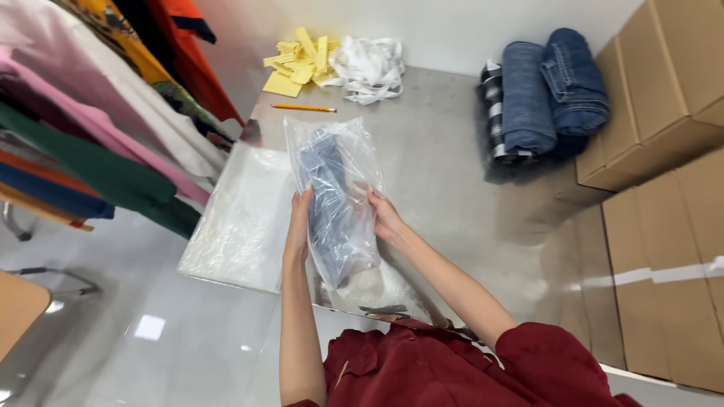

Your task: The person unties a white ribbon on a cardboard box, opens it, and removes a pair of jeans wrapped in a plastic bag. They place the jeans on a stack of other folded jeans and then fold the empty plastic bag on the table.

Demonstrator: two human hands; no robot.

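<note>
on the grey surface a stack of clear bags lies flat, rolled jeans well apart. the folded dark garment already sits inside the clear bag, its mouth not yet sealed. left hand and right hand clasp the bag's sides.

The rolled jeans sit in a plastic bag between the left hand and right hand, above the table. Behind it lies a pencil, then paper tags with cloth strips to their right. More rolled jeans lie far right, beside cardboard boxes, and a stack of plastic bags lies left.

Blue jeans in a clear bag; yellow tags (white strips beside); brown boxes.
</note>
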